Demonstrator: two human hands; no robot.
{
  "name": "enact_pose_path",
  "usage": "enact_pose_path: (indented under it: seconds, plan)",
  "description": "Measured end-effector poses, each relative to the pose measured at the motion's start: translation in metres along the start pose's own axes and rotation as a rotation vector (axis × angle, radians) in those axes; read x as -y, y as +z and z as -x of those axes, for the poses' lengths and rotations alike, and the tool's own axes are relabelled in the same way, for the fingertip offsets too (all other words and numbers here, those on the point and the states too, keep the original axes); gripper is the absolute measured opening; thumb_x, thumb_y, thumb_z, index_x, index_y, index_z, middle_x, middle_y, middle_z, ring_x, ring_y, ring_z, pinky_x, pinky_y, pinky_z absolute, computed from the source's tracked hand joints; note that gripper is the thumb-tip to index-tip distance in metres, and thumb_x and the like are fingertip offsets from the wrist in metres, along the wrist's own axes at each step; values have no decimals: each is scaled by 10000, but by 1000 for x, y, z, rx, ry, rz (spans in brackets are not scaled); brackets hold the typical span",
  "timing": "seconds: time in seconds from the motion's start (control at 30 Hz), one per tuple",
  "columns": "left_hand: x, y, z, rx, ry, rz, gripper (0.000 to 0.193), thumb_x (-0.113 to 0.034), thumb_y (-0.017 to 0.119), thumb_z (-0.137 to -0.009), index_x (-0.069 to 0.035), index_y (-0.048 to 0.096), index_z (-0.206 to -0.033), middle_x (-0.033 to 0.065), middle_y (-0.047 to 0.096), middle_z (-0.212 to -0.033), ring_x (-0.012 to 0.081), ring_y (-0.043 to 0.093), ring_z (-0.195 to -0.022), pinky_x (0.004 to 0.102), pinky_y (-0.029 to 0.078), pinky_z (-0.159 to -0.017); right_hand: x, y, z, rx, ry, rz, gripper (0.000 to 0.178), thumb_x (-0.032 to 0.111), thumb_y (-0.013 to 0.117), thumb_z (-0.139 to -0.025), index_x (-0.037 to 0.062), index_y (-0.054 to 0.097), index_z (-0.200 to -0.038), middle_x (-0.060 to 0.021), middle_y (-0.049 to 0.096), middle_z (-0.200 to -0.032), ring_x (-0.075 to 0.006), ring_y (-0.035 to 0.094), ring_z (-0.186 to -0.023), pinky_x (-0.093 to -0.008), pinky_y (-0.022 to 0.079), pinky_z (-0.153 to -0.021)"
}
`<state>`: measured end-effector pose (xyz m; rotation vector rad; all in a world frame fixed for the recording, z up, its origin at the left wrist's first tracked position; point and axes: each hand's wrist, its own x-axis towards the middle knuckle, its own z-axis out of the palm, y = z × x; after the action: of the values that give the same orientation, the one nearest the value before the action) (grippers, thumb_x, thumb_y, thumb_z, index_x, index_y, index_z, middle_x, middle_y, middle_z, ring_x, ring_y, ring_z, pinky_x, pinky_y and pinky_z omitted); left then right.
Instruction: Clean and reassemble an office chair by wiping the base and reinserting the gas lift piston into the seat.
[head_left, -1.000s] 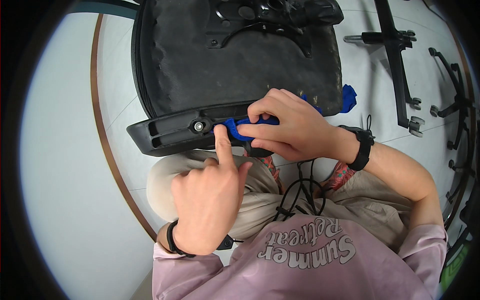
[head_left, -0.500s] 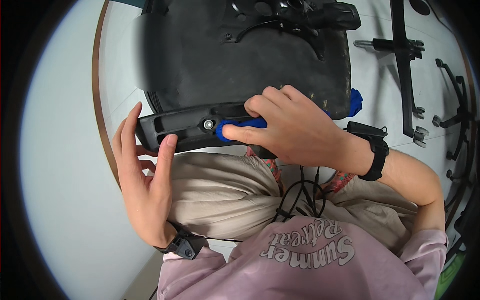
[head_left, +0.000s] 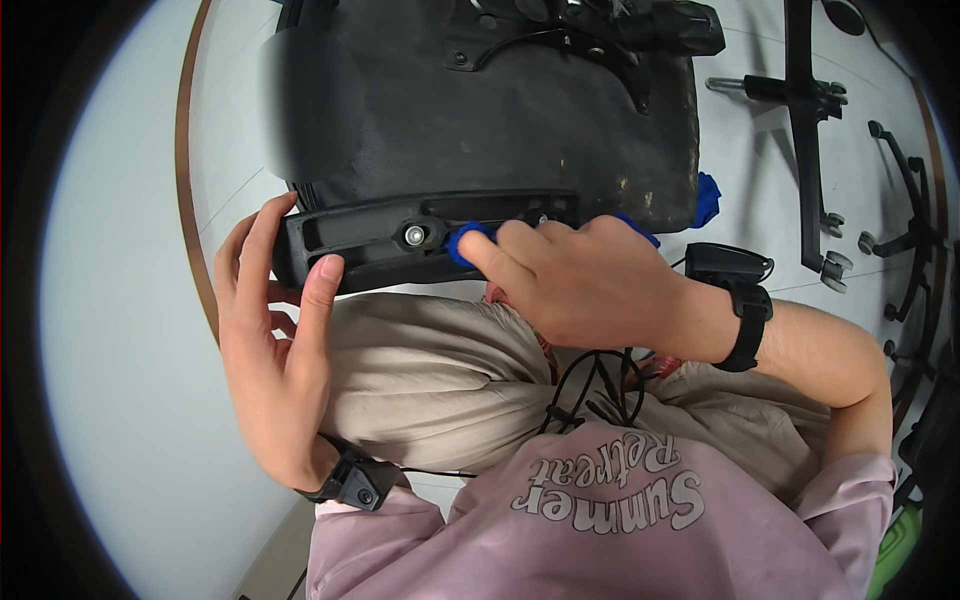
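Observation:
Across my lap side of an overturned chair seat (head_left: 500, 130) runs a long black plastic armrest part (head_left: 360, 270) with slots and a silver bolt (head_left: 413, 235) in its face. My left hand (head_left: 275, 350) grips the part's left end, thumb on the near edge and fingers round the far side. My right hand (head_left: 600, 280) is closed, pressing a blue cloth (head_left: 470, 243) onto the part right of the bolt. A second bolt (head_left: 543, 219) shows just beyond its knuckles. Most of the cloth is hidden under the hand.
A black metal bracket (head_left: 550, 35) is fixed on the seat's underside. More blue cloth (head_left: 707, 200) shows at the seat's right edge. A chair base with casters (head_left: 808, 140) lies on the floor at right. Dark cables (head_left: 600, 385) hang between my legs.
My right hand has slid right and slightly nearer along the part with the cloth, uncovering the second bolt. My left hand keeps its hold.

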<state>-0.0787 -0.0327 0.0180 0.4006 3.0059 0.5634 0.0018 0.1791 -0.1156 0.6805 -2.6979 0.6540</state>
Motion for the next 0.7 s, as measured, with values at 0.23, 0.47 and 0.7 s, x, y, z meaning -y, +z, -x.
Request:
enact_pose_path:
  seconds: [0.23, 0.47, 0.7]
  plan:
    - [-7, -1, 0, 11, -17, 45, 469, -263, 766, -933, -122, 656, -1366, 60, 607, -1315, 124, 599, -859, 250, 471, -684, -18, -18, 31, 163, 40, 76, 531, 259, 687, -899, 95, 593, -1396, -7, 600, -801, -136, 603, -529, -284, 462, -435]
    - [-2, -1, 0, 13, 1, 0, 585, -258, 835, -868, -74, 635, -1387, 60, 597, -1336, 98, 561, -799, 238, 470, -662, -14, -18, 33, 246, 219, -251, 590, 189, 710, -875, 80, 536, -1428, -76, 643, -781, -258, 678, -650, -386, 519, -513]
    - [-2, -1, 1, 14, 26, -39, 749, -175, 918, -754, -62, 610, -1428, 23, 602, -1298, 63, 456, -710, 218, 419, -636, 13, -21, 24, 287, 476, -771, 683, 67, 621, -874, 23, 353, -1501, -210, 697, -848, -410, 699, -779, -513, 548, -677]
